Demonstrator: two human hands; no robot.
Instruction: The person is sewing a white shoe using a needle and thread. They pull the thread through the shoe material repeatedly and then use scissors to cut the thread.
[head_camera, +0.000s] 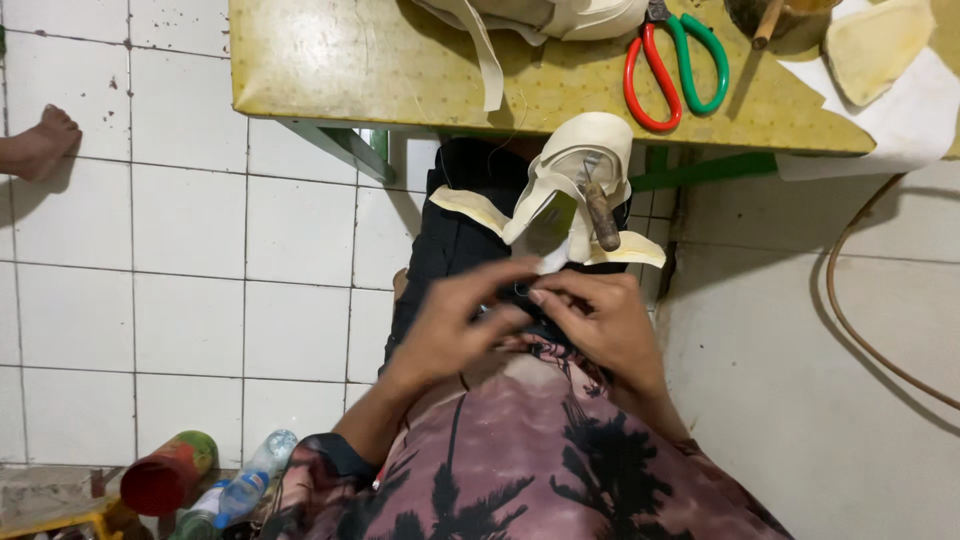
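The yellow worktop (380, 70) with scissors (676, 70) sits above my lap, where the soft, light cream shoe upper (570, 190) rests bendy on my knees, and my left hand (455, 325) and right hand (605, 325) pinch something tiny and dark I cannot make out.

White tiled floor (190, 250) under a yellow speckled worktable (380, 70) with green metal legs (345, 150).

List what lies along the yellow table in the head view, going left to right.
Cream strips → red and green scissors → brown pot with a stick → cream cut piece on white paper.
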